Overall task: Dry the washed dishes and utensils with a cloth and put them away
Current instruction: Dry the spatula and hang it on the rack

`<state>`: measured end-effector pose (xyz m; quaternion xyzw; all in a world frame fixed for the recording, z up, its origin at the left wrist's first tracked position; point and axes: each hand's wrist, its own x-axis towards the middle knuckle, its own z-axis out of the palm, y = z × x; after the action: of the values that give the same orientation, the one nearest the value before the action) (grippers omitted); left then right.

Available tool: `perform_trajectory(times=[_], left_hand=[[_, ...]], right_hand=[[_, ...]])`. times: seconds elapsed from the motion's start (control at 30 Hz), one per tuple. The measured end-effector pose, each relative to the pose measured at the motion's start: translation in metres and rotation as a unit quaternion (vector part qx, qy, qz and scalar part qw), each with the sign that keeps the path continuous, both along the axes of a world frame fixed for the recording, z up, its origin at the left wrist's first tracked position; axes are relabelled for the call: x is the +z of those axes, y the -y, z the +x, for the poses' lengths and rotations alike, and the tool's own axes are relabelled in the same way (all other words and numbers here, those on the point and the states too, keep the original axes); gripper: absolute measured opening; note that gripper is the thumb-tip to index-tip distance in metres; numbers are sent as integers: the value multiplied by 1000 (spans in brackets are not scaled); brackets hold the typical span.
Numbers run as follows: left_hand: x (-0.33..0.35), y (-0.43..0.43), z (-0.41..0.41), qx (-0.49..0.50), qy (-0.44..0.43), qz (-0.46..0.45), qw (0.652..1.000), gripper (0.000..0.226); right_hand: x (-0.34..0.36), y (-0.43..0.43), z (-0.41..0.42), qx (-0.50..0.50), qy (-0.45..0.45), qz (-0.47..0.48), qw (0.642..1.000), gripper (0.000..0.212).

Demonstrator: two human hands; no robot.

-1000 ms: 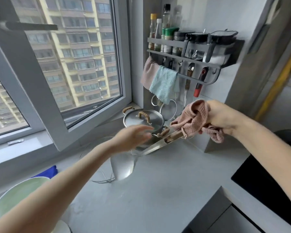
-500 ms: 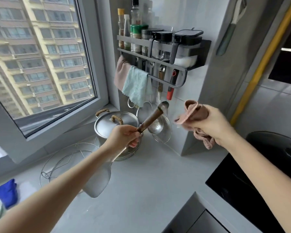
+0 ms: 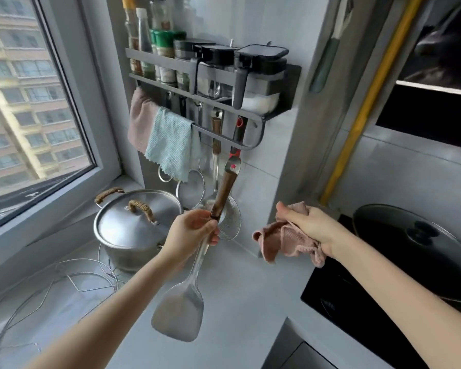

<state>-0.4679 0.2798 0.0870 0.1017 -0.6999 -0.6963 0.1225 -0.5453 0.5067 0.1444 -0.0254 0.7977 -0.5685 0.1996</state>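
Note:
My left hand (image 3: 190, 231) grips a steel spatula (image 3: 181, 312) at the base of its brown wooden handle. The blade hangs down over the grey counter and the handle's metal tip points up toward the hooks of the wall rack (image 3: 224, 129). My right hand (image 3: 308, 226) holds a bunched pink cloth (image 3: 285, 242) to the right of the spatula, apart from it. Two other utensils and wire strainers hang from the rack's hooks behind the handle.
A lidded steel pot (image 3: 136, 227) stands on a wire trivet in the corner by the window. Wire racks (image 3: 51, 286) lie on the counter at left. A black cooktop with a dark glass lid (image 3: 415, 249) fills the right. Pink and teal towels (image 3: 168, 145) hang on the rack.
The spatula passed from the cloth hand to my left hand and swung upright, handle tip rising toward the rack hooks. My right hand drew back to the right with the cloth.

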Motion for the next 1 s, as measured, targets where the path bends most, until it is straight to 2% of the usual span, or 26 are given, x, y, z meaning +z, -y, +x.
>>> perform_trajectory(times=[0.27, 0.5, 0.63, 0.73, 0.9, 1.0], left_hand=[[-9, -12, -49, -15, -27, 0, 1000, 7], [-11, -9, -86, -29, -19, 47, 998, 10], [-8, -3, -103, -51, -45, 86, 994, 7], [-6, 1, -109, -67, -68, 121, 988, 14], [1, 5, -120, -83, -95, 116, 985, 16], [5, 4, -126, -83, -103, 115, 984, 18]], right_hand=[[11, 15, -30, -92, -133, 29, 986, 32], [17, 21, -42, -111, -146, 31, 983, 26], [17, 23, -47, -116, -167, 46, 978, 26], [15, 25, -51, -115, -182, 70, 974, 26], [10, 27, -58, -123, -190, 114, 968, 34], [10, 30, -58, -112, -184, 133, 967, 52]])
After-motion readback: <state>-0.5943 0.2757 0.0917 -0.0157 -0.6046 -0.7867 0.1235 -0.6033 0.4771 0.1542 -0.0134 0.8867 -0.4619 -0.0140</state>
